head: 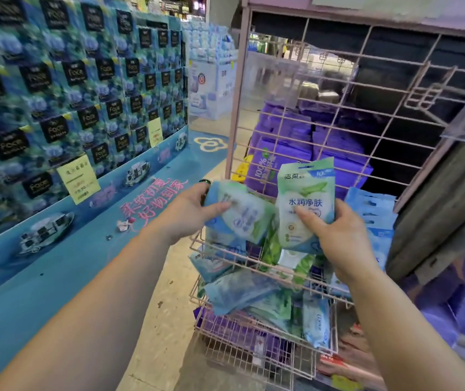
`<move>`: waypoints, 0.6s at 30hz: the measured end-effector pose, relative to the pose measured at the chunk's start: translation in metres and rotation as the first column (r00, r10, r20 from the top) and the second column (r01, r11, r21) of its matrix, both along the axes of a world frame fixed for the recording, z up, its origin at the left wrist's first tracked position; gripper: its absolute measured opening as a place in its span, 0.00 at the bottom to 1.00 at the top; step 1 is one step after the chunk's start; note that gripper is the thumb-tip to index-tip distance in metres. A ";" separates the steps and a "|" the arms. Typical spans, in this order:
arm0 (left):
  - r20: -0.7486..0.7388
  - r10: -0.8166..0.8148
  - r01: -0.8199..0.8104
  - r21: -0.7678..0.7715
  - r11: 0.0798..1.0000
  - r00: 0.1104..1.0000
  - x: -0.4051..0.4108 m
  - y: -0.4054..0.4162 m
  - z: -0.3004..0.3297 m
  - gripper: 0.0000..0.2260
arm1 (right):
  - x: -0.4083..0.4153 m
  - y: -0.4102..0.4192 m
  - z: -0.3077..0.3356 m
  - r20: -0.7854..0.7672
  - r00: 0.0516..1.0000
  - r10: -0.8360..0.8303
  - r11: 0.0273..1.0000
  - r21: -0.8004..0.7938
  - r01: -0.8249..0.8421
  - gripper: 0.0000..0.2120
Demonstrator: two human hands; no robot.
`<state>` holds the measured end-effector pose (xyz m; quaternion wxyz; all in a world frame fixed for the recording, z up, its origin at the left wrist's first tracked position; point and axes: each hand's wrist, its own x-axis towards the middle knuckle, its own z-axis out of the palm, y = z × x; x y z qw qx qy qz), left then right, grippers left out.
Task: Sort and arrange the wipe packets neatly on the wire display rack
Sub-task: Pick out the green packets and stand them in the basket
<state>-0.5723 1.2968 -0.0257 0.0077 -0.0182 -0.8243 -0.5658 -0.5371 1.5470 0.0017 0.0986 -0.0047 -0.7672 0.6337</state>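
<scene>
A pink wire display rack (290, 153) stands in front of me with tiered baskets. My left hand (189, 210) grips a blue and green wipe packet (242, 213), tilted, above the upper basket. My right hand (341, 238) holds a green and white wipe packet (306, 193) upright beside it, thumb across its front. Several blue and green packets (242, 294) lie jumbled in the middle basket. Blue packets (375, 210) stand in a row at the right, behind my right hand.
Purple packs (285, 142) are stacked behind the rack's grid. A tall wall of blue tissue packs (64, 88) on a blue plinth (56, 249) lines the left side. The lowest wire basket (253, 348) holds purple items. Bare floor (163, 320) runs between plinth and rack.
</scene>
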 end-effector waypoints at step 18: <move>0.178 -0.131 -0.040 0.725 0.687 0.975 0.019 0.071 -0.013 0.07 | -0.003 -0.029 -0.010 0.149 0.967 0.204 0.712 -0.701 -0.042 0.07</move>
